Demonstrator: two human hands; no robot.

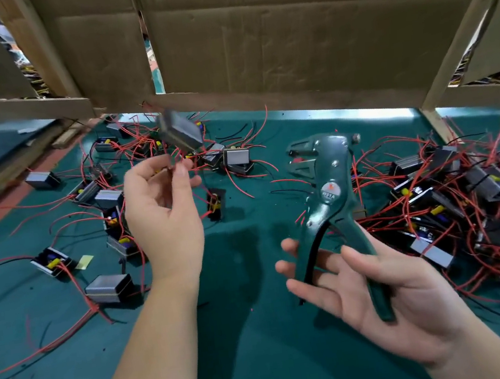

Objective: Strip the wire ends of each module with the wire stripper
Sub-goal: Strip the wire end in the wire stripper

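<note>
Your left hand (162, 214) pinches a module's (181, 133) wires (175, 162) left of the wire stripper (329, 191), which your right hand (385, 292) grips open-handled to receive them.

The left hand (162, 214) and the right hand (368, 288) are bare, fingernails short, on bare forearms (142, 349)

Left forearm in from 7 o'clock, left hand (162, 214) raised, palm facing back, thumb and fingertips pinching red wires (177, 157) at 12. Right forearm in from 5 o'clock, right hand (382, 296) palm-up, fingers loosely spread toward 10, thumb hooked over wire stripper (326, 185) handle.
</note>
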